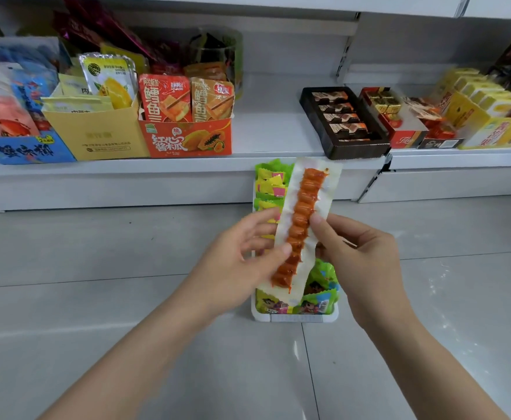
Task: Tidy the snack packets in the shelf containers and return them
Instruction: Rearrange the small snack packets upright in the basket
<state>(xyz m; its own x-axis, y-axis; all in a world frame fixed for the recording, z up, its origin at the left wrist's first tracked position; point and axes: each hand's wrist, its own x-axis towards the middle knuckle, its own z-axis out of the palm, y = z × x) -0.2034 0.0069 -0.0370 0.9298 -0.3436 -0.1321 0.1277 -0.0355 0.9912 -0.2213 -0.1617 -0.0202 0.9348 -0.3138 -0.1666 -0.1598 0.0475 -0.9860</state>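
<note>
I hold a long clear packet with an orange-red skewered snack [304,213] upright above a white tray [296,318] that stands on the grey floor. My left hand [242,262] pinches the packet's lower left edge between thumb and fingers. My right hand [360,256] grips its right edge near the middle. The tray is filled with green and yellow snack packets [270,183], partly hidden behind the long packet and my hands.
A low white shelf [266,125] runs across the back. On it stand a blue box [27,148], a yellow carton [96,131], an orange papaya box [187,137], a dark chocolate tray [343,122], and red and yellow boxes [484,116] at right.
</note>
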